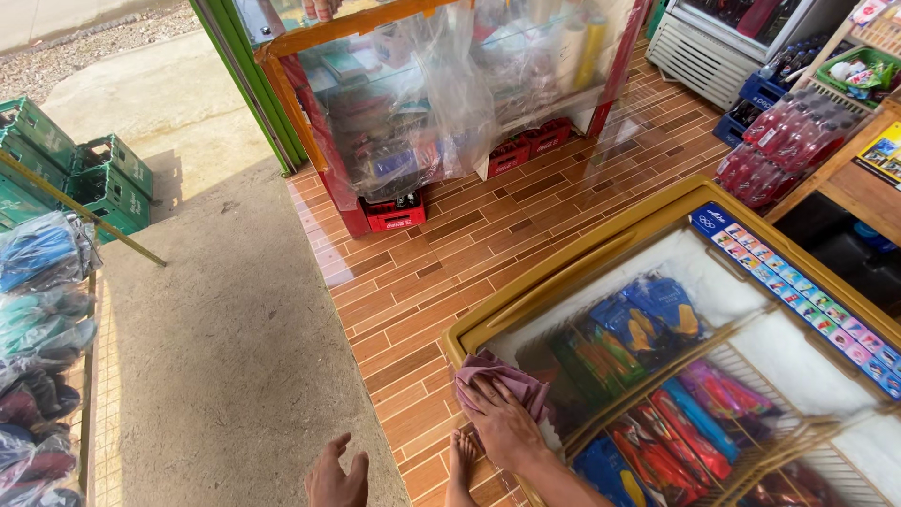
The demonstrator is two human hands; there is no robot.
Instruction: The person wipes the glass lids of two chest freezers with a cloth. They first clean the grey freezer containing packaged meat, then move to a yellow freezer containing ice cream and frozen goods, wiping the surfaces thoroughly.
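My right hand (504, 424) lies flat on a crumpled mauve cloth (502, 376), pressing it onto the near-left corner of a chest freezer's glass lid (751, 347). The freezer has a yellow frame (563, 272), and under the glass are wire baskets with bright blue, red, green and purple wrapped packets (657, 413). My left hand (336, 477) hangs at the bottom edge over the concrete floor, fingers apart and holding nothing. My bare foot (461, 462) stands on the tiles just left of the freezer.
A glass display cabinet (441, 94) draped in clear plastic stands ahead on the brown brick-pattern tiles, with red crates (394, 214) under it. Green crates (103, 178) and bagged goods (42, 329) are at the left. Bottle packs (784, 141) and a wooden shelf stand at the right.
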